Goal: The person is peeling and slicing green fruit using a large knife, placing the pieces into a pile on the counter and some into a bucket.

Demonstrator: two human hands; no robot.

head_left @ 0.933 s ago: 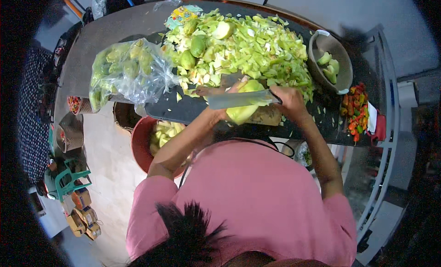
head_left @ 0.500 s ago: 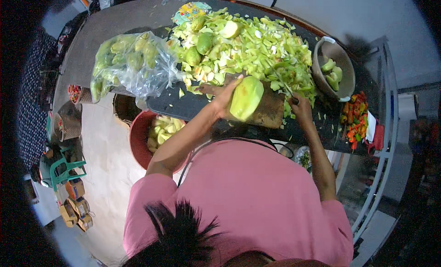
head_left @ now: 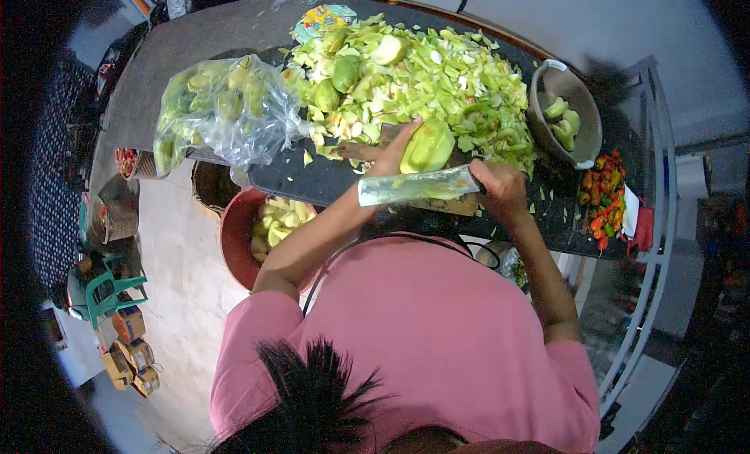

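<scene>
Head view shows us our left hand (head_left: 391, 153) wrapped around a peeled green papaya (head_left: 430, 141), held at the wooden chopping board (head_left: 455, 208); we cannot tell whether they touch. Our right hand (head_left: 501, 190) is clamped on a cleaver (head_left: 414, 186), its blade across the papaya's near end. Peelings (head_left: 437, 75) heap beyond the board, a plastic bag of papayas (head_left: 223, 106) sits left of it, and red and green peppers (head_left: 601, 192) lie right of it.
</scene>
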